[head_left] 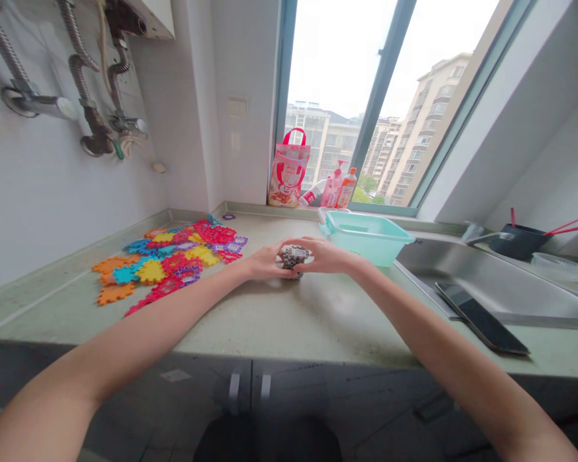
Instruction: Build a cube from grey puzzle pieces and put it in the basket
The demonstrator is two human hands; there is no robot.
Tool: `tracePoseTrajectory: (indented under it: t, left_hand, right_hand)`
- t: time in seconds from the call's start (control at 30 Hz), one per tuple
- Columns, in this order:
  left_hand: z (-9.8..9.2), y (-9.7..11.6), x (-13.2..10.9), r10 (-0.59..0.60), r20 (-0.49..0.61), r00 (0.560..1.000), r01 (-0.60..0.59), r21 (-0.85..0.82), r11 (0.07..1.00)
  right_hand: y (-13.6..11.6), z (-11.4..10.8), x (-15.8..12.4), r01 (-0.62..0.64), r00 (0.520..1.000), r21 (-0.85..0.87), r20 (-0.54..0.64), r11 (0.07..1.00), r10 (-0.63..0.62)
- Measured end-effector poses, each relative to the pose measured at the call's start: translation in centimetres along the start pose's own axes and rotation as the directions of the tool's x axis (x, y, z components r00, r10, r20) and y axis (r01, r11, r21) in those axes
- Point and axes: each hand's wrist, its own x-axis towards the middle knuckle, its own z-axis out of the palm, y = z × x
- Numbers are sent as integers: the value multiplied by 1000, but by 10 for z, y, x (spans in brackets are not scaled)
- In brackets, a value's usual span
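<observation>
Between my two hands, just above the countertop [270,321], is a small grey piece with a toothed, gear-like edge [295,255]; it looks like a stack or block of such pieces. My left hand [266,262] is closed on its left side. From the right, my right hand [325,255] grips it with thumb below and fingers over the top. A spread pile of colourful toothed plastic pieces [151,271], in orange, blue, yellow, red and purple, lies on the counter left of my hands. Right behind my right hand stands a translucent teal plastic basin [366,234].
A steel sink [462,269] is set into the counter at the right, with a black phone [481,317] across its near edge. On the window sill stand a pink bag [289,170] and several bottles [337,189]. Pipes [81,83] run along the left wall.
</observation>
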Motion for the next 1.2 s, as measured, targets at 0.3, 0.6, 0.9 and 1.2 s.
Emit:
tracePoseTrajectory:
  t: [0.3,0.6,0.9,1.2]
  left_hand:
    - [-31,-17,-7,3,208,978,-66,295,953]
    - [-49,-22,-17,-1,163,987,-57,354,933]
    - [-52,-35,-15,-4,164,986,-64,409,911]
    - [-54,-40,-16,-16,151,988,-56,457,887]
  right_hand:
    - [-5,-2,25,40,972,-125,236,991,-10]
    - [-15,5,49,78,916,-332,395,940,64]
    - [-8,9,44,101,939,-304,343,947,10]
    - [-10,-47,51,43,976,-346,214,937,34]
